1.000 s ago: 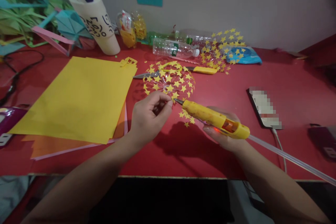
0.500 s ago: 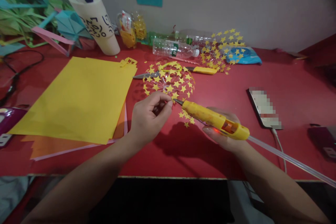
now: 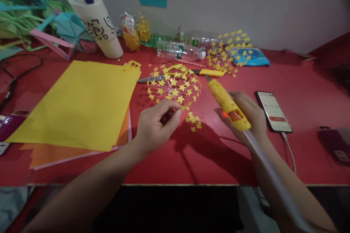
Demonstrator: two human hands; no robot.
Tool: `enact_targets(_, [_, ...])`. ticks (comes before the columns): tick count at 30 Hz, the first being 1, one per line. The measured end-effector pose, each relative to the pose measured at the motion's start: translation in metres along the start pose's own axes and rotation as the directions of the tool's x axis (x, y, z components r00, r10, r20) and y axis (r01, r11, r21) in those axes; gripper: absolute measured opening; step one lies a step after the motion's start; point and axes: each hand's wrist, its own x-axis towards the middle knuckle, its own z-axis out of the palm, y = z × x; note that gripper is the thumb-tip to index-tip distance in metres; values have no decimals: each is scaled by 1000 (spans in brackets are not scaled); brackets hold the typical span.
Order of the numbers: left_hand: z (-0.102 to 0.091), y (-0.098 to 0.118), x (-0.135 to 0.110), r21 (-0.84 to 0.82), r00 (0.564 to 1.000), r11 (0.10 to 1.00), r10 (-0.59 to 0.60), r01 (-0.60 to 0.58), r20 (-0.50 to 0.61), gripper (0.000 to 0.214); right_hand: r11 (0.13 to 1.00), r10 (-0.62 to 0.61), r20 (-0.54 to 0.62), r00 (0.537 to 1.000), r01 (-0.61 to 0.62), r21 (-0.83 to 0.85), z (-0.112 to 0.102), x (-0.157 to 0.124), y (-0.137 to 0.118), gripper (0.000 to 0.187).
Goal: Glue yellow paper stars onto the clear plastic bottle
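My left hand (image 3: 157,125) is closed in a pinch, with a small yellow paper star (image 3: 183,108) showing at its fingertips, partly hidden. Just beyond it sits a clear plastic dome (image 3: 171,89) dotted with yellow stars. Loose yellow stars (image 3: 193,119) lie on the red table to the right of these fingers. My right hand (image 3: 250,116) is wrapped round a yellow hot glue gun (image 3: 222,96), its nozzle aimed up and left, apart from the left hand. A long clear glue stick (image 3: 262,156) sticks out of the gun's back, and a red light glows on its side.
Yellow paper sheets (image 3: 79,102) lie at left. Scissors (image 3: 153,79) and a yellow cutter (image 3: 212,73) are behind the dome. A white tumbler (image 3: 94,22), clear bottles (image 3: 177,50) and another starred piece (image 3: 226,52) stand farther back. A phone (image 3: 273,111) with a cable is at right.
My right hand has drawn the glue gun back to the right, away from the left fingertips, and turned it more upright. My left hand has barely moved, still pinching.
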Motion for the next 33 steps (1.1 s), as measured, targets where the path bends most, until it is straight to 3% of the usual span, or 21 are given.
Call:
enact_targets(1, [1,2,0,-58,997,996,-64,67,51,10,997,22,32,999,-19,-75,-1,0,9,3])
enact_targets(3, [3,5,1,-171,964,959,-197,228,178,9,982,93,213,973,-54,-181,-2,0,27,5])
enact_targets(6, [6,9,2,-268,859,847,-348,460,375,8,973,173,479,860,-74,-218,1,-4,49,25])
enact_targets(8, [7,10,3,-292,786,770,-402,568,469,9,971,204,568,798,-92,-219,2,-7,57,34])
enact_targets(10, [8,9,4,-312,720,688,-443,655,534,9,973,206,610,765,-94,-211,2,-7,59,39])
enact_targets(11, [8,8,4,-322,687,642,-462,695,560,9,975,189,607,772,-74,-209,0,-7,58,39])
enact_targets(13, [9,7,5,-344,624,543,-497,766,603,8,979,101,522,847,9,-204,-2,-4,49,34])
enact_targets(15, [11,6,5,-369,573,447,-517,815,636,9,979,-44,350,936,110,-170,-3,0,33,19])
enact_targets(16, [11,5,6,-383,553,404,-520,831,652,10,981,-119,259,959,155,-120,-3,2,22,10])
enact_targets(19, [13,4,6,-409,501,290,-508,865,700,12,950,-307,122,944,296,104,4,4,-7,6])
enact_targets(22, [14,3,6,-403,460,224,-495,887,737,12,910,-409,53,911,403,91,12,2,-23,8])
enact_targets(28, [16,2,6,-372,407,173,-491,912,770,10,885,-466,52,883,465,35,18,-1,-23,8])
enact_targets(33, [16,3,5,-363,399,172,-495,916,772,11,893,-451,57,891,449,31,18,-1,-23,7])
